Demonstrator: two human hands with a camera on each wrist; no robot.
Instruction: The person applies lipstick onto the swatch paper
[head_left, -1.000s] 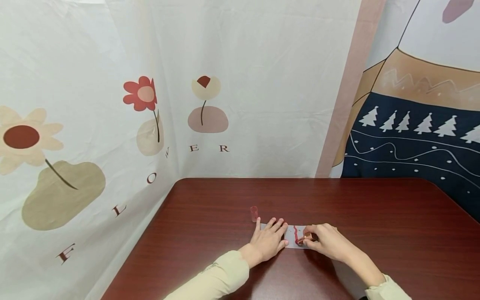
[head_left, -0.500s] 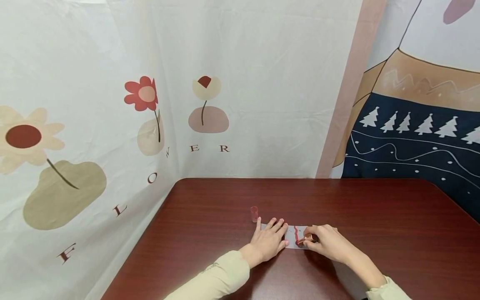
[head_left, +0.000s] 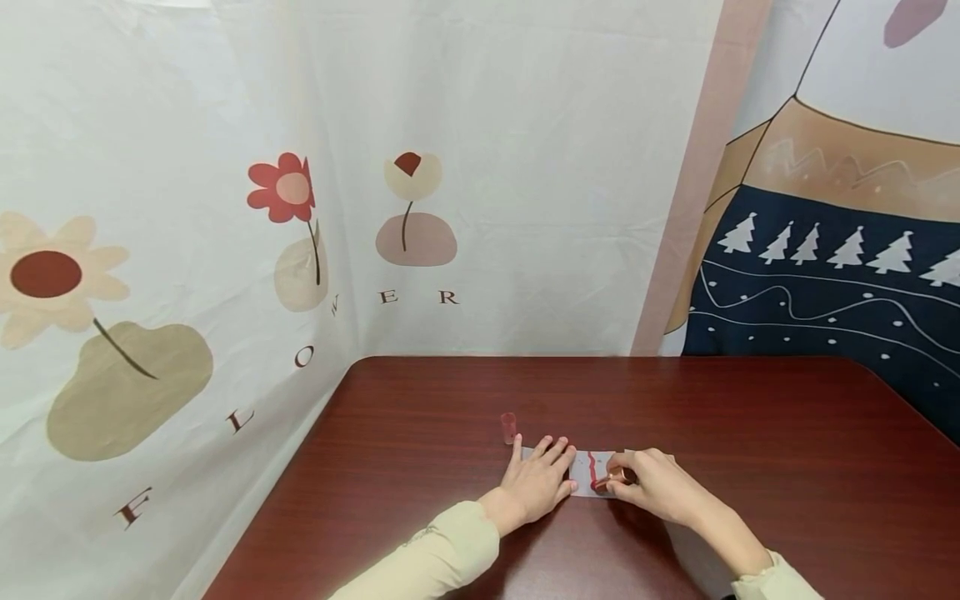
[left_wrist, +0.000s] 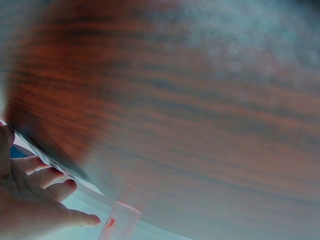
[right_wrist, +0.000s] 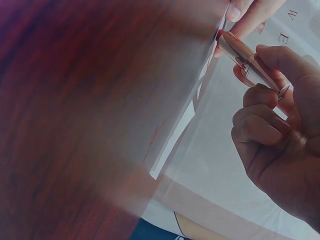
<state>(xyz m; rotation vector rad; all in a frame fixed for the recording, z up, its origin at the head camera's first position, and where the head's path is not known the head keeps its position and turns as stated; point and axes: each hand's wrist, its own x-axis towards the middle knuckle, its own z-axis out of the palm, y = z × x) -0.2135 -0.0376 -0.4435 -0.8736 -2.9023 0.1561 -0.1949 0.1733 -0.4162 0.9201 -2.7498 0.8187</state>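
A pale strip of paper (head_left: 581, 485) lies on the table, with a red wavy line (head_left: 592, 467) drawn across it. My left hand (head_left: 531, 483) rests flat on the paper's left part, fingers spread, hiding much of it. Between thumb and fingers my right hand (head_left: 656, 485) pinches a lipstick (head_left: 617, 477) in a shiny rose-gold case. Its red tip (right_wrist: 220, 34) meets the paper at the near end of the line, as the right wrist view also shows. A clear pinkish cap (head_left: 509, 428) stands just beyond the left little finger, seen too in the left wrist view.
The dark red-brown wooden table (head_left: 420, 400) has rounded far corners. Behind it and along its left side hangs a white cloth (head_left: 547, 208) printed with flowers and letters. A navy cloth with white trees (head_left: 825, 283) hangs at the right.
The lipstick's tip has shifted very slightly left at the near end of the red line. The left hand and the cap stay where they were.
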